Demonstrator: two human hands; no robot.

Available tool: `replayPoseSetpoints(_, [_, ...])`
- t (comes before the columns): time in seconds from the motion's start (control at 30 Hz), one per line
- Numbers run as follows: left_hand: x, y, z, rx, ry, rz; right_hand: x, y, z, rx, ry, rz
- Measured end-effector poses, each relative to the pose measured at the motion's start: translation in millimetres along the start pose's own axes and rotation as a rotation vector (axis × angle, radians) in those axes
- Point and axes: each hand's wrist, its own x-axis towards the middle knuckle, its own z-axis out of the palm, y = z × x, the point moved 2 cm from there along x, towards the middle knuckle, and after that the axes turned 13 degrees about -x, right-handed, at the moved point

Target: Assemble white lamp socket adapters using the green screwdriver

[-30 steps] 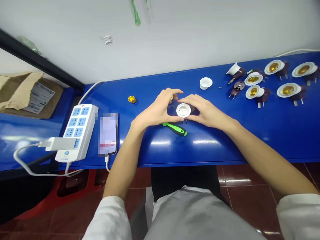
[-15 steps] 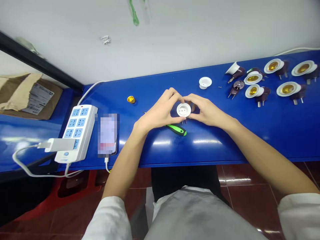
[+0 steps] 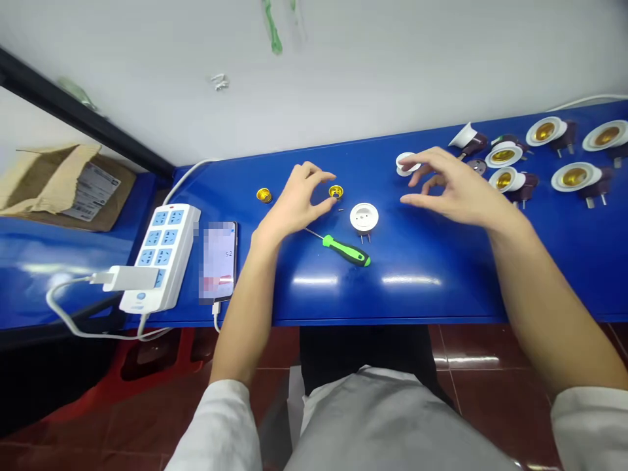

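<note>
My left hand (image 3: 305, 199) is open, its thumb and fingers spread around a gold metal screw shell (image 3: 336, 191) on the blue table; whether they touch it I cannot tell. A small dark screw (image 3: 341, 210) lies just below that shell. To its right a white lamp socket (image 3: 364, 217) stands on the table, its plug pins pointing toward me, held by neither hand. My right hand (image 3: 449, 183) is open, with fingertips near a white flared ring (image 3: 405, 163) that they partly cover. In front of the socket lies a green and black screwdriver (image 3: 346, 250).
Another gold shell (image 3: 263, 195) stands left of my left hand. Several plug-in lamp holders (image 3: 545, 132) crowd the right side. At left are a phone (image 3: 219, 260) on a cable, a white power strip (image 3: 161, 258) and an open cardboard box (image 3: 73, 190). A wall backs the table.
Both hands have let go of the white socket, which now stands alone. My left hand has moved left to the gold shell, and my right hand has moved right toward the white ring.
</note>
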Motion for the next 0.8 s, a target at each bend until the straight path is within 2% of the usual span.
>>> replayPoseSetpoints(0.13, [5.3,-14.0,14.3,0.057,-0.062,-0.045,0.2,11.6,-3.3,-0.032,0.079,0.038])
replayPoseSetpoints(0.23, [6.9,-11.9,15.2,0.04,-0.045,-0.039,3.0,11.3,4.9,-0.034,0.083,0.005])
replayPoseSetpoints(0.4, [2.8,16.0,6.5,-0.027,0.113,0.056,6.4,-6.5,15.4,0.01,0.115,-0.055])
replayPoseSetpoints(0.57, [-4.6,56.4,9.3,-0.025,0.174,0.212,4.2,-37.3,22.7,0.213,0.081,-0.121])
replayPoseSetpoints(0.67, [-6.8,68.9,13.4,0.045,0.179,0.243,1.5,-51.3,26.0,0.319,0.112,-0.099])
replayPoseSetpoints(0.8, [-9.7,72.0,21.3,0.124,0.121,0.233,-1.8,-59.4,27.0,0.339,0.153,0.005])
